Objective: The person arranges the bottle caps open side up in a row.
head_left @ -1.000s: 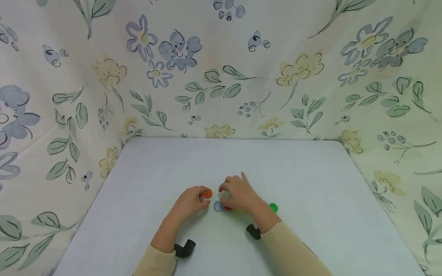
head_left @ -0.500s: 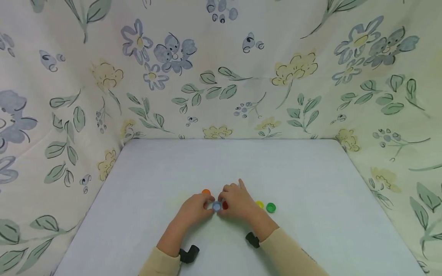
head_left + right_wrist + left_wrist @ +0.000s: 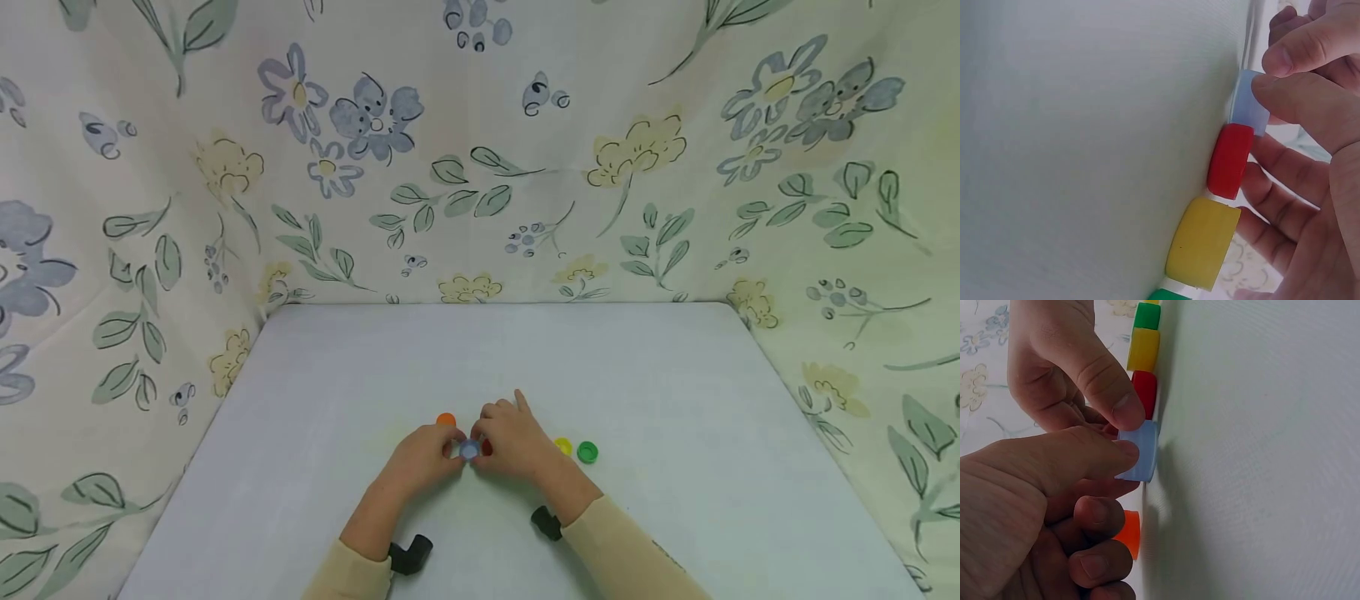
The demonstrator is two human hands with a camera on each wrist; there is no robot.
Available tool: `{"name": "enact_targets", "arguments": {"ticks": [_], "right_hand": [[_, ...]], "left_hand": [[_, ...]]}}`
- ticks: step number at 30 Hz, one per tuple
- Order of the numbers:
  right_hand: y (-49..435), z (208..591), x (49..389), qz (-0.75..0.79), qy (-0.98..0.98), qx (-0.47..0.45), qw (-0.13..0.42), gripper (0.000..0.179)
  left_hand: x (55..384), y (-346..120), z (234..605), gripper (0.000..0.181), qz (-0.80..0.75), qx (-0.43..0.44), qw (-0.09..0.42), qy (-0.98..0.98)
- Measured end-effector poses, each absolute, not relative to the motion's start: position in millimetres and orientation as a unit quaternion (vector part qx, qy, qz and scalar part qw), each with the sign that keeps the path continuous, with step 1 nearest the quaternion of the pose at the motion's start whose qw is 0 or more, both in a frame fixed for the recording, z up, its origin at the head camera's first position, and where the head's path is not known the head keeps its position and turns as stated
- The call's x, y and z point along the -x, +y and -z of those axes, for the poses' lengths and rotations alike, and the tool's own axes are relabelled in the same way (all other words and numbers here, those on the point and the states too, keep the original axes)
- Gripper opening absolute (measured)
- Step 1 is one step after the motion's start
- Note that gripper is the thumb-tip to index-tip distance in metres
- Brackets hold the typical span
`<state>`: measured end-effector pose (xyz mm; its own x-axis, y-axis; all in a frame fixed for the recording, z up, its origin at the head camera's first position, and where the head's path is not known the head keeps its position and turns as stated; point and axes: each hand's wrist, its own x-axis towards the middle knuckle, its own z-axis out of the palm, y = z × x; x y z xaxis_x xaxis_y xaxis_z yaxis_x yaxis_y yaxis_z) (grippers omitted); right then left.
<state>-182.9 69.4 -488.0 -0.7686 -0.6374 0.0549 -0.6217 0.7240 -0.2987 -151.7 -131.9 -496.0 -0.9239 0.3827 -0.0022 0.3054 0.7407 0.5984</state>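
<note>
A pale blue bottle cap [image 3: 469,450] sits on the white table between both hands. My left hand [image 3: 422,456] pinches its left side, and the thumb lies along the cap's wall in the left wrist view. From the other side my right hand [image 3: 513,438] pinches the same cap between thumb and fingers, index finger partly hidden. Directly right of it a red cap [image 3: 1230,162] stands close against the blue one, partly covered by my right hand in the head view. An orange cap [image 3: 446,419] lies just behind my left hand's fingers.
A yellow cap [image 3: 563,447] and a green cap [image 3: 588,452] continue the row to the right, beside my right wrist. A floral cloth [image 3: 465,208] hangs behind and along both sides of the white table [image 3: 675,375]. Black mounts [image 3: 411,554] are on both wrists.
My left hand has left the orange cap and moved toward me to the blue cap. My right hand has come down to the blue cap's other side. Over the last half second both stay nearly still.
</note>
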Motion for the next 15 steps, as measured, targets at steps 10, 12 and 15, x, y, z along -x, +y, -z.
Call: {"name": "enact_targets", "arguments": {"ticks": [10,12,15], "right_hand": [[70.0,486.0,188.9,0.164,0.926,0.339,-0.003,0.022],[70.3,485.3,189.9,0.169,0.925,0.340,-0.011,0.023],[71.0,484.6,191.1,0.173,0.923,0.343,-0.025,0.024]], "left_hand": [[154.0,-134.4,486.8,0.022,-0.324,-0.187,0.049,0.926],[154.6,-135.8,485.6,0.021,-0.328,-0.186,0.055,0.924],[156.4,-137.7,483.6,0.020,-0.337,-0.181,0.059,0.922]]}}
